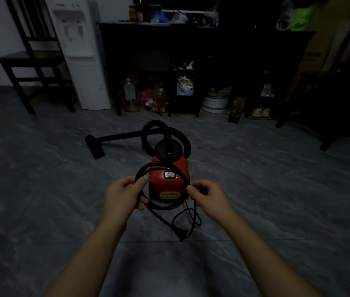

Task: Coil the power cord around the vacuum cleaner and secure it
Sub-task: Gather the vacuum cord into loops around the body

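A small red vacuum cleaner [170, 181] stands on the grey tiled floor, its black hose [165, 133] looped behind it and the nozzle [94, 146] lying to the left. In front of it a black power cord [163, 207] is gathered into a loop. My left hand [124, 194] grips the loop's left side. The loop's right side is pinched in my right hand [205, 195]. A loose length of cord hangs below the loop, and its plug [179, 233] dangles near the floor.
A dark wooden chair [34, 61] and a white water dispenser [81, 52] stand at the back left. A dark table [202, 39] with jars, a bucket and shoes beneath runs along the back. Another dark chair [330, 99] is at the right.
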